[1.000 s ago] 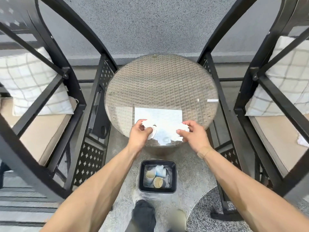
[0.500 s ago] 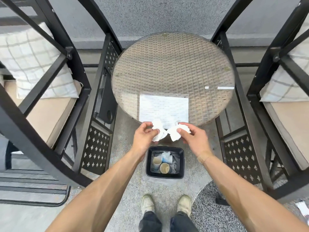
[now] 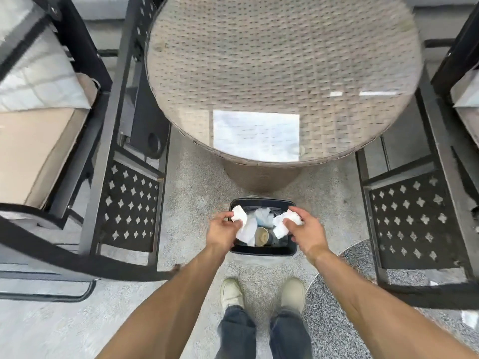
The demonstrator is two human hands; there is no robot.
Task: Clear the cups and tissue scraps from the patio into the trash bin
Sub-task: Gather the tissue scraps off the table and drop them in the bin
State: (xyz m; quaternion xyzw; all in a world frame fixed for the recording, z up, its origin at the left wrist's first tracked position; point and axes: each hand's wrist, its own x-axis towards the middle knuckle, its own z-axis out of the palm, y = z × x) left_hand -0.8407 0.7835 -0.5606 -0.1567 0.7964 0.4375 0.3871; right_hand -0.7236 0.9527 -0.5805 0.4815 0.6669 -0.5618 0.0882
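Observation:
A small black trash bin [image 3: 261, 252] stands on the patio floor just in front of my feet. Inside it lie paper cups [image 3: 261, 236] and crumpled tissue. My left hand [image 3: 223, 232] is over the bin's left side, shut on a white tissue scrap [image 3: 243, 223] that hangs down into the opening. My right hand [image 3: 307, 230] is over the bin's right side, pinching another white tissue scrap [image 3: 285, 224].
A round wicker table with a glass top [image 3: 282, 60] stands right behind the bin. Black metal chairs with cushions flank it, one on the left [image 3: 124, 203] and one on the right [image 3: 412, 218]. A speckled mat [image 3: 334, 320] lies by my right foot.
Both hands carried their tissue scraps off the table edge and down over the trash bin. The view tilted downward and moved closer to the bin.

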